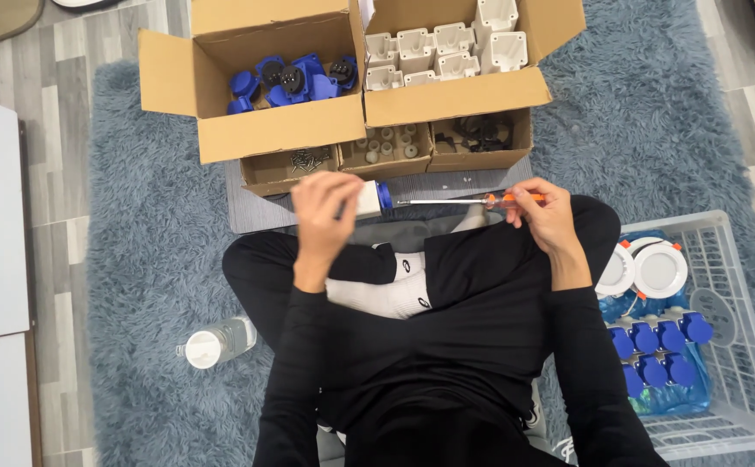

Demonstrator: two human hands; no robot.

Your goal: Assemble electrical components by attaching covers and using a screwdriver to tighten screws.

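Left hand (325,212) gripping white-and-blue socket (372,198); right hand (543,212) closed on orange-handled screwdriver (459,201), tip at its blue cap.

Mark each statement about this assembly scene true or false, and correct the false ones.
1. The right hand holds an orange-handled screwdriver. True.
2. The left hand holds a white part with a blue cap. True.
3. The white basket sits on the person's left. False: it sits on their right.
4. The water bottle stands upright. False: it lies on its side on the rug.
5. One cardboard box holds blue parts. True.
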